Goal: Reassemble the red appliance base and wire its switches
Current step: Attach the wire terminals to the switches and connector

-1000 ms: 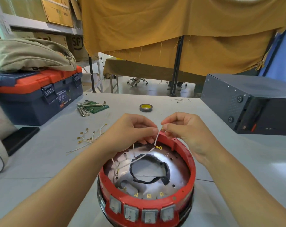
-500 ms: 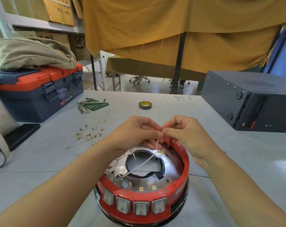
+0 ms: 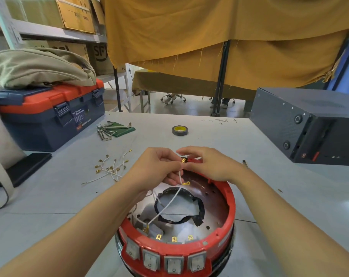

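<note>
Red appliance base is sitting on the tabletop; both hands' fingers are pinching a white wire at its twelve o'clock rim.

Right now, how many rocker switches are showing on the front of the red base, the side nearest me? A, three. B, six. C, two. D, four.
D: four grey rocker switches sit side by side in the near wall of the red base, below the row of brass terminals.
</note>
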`<state>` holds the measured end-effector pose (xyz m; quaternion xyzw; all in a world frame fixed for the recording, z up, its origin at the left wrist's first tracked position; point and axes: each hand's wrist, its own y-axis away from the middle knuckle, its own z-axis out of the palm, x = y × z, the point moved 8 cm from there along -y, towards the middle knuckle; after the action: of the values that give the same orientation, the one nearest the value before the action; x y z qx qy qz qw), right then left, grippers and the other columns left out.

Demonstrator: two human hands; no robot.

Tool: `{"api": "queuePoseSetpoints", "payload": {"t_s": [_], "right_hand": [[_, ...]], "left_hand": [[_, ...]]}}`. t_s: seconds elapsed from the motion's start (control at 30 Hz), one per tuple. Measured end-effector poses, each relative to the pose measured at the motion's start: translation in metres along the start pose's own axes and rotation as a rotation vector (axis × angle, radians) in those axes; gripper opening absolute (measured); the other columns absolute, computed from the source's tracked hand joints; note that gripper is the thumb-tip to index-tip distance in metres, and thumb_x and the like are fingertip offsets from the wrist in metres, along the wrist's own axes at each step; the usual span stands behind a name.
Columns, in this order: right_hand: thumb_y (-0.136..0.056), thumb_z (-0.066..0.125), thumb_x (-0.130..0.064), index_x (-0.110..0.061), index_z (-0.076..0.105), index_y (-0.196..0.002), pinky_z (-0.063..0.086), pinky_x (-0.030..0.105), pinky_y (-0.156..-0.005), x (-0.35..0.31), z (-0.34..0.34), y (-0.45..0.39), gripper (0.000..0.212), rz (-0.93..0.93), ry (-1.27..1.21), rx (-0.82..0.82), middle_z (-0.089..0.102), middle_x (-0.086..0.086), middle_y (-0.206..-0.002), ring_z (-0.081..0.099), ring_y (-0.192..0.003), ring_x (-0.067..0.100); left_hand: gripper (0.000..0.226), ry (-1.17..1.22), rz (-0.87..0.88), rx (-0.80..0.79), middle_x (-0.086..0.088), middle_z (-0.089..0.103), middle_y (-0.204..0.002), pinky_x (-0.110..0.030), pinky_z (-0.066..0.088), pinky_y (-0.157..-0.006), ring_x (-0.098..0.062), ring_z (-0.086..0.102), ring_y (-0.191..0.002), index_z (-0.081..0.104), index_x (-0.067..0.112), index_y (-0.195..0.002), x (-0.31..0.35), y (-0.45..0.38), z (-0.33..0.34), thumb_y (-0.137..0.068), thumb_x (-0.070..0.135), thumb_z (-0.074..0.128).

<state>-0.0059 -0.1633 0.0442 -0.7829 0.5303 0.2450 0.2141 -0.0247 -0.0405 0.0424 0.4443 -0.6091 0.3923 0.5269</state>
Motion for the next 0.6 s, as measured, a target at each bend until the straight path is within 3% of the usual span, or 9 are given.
{"api": "queuePoseSetpoints", "payload": {"t_s": [0.13, 0.3, 0.43, 0.6], "right_hand": [[-0.091, 0.059, -0.018, -0.030, 0.060, -0.125, 0.035, 0.017, -0.089, 0.001, 0.004, -0.009, 0.036, -0.046, 0.081, 0.039, 0.063, -0.007, -0.123, 0.055, -0.112, 0.009], [-0.091, 0.059, -0.017, -0.030, 0.064, -0.121, 0.037, 0.017, -0.092, 0.011, -0.003, -0.004, 0.033, -0.011, 0.076, 0.094, 0.065, -0.006, -0.122, 0.056, -0.111, 0.009], [-0.090, 0.060, -0.018, -0.029, 0.064, -0.121, 0.031, 0.010, -0.077, 0.017, -0.009, 0.008, 0.033, 0.032, 0.109, 0.156, 0.066, -0.003, -0.120, 0.057, -0.107, 0.012], [-0.089, 0.061, -0.022, -0.029, 0.066, -0.117, 0.045, 0.027, -0.083, 0.018, -0.013, 0.028, 0.029, 0.098, 0.147, 0.258, 0.069, 0.000, -0.108, 0.060, -0.095, 0.019]], "left_hand": [[0.009, -0.024, 0.002, 0.022, -0.009, 0.062, -0.056, -0.019, 0.049, -0.045, -0.016, 0.060, -0.044, 0.062, 0.002, -0.077, 0.001, -0.003, -0.007, -0.085, -0.002, 0.063], [0.014, -0.167, 0.008, 0.010, -0.006, 0.063, -0.054, -0.018, 0.048, -0.046, -0.014, 0.060, -0.045, 0.063, 0.005, -0.071, -0.003, -0.007, -0.010, -0.084, -0.001, 0.065], [0.013, -0.310, -0.004, -0.049, -0.006, 0.063, -0.053, -0.016, 0.046, -0.047, -0.011, 0.059, -0.046, 0.064, 0.006, -0.071, -0.006, -0.013, -0.004, -0.082, 0.000, 0.065], [0.013, -0.513, -0.017, -0.135, -0.009, 0.065, -0.057, -0.022, 0.052, -0.054, -0.015, 0.060, -0.050, 0.064, 0.010, -0.069, -0.007, -0.023, 0.007, -0.080, 0.002, 0.065]]}}
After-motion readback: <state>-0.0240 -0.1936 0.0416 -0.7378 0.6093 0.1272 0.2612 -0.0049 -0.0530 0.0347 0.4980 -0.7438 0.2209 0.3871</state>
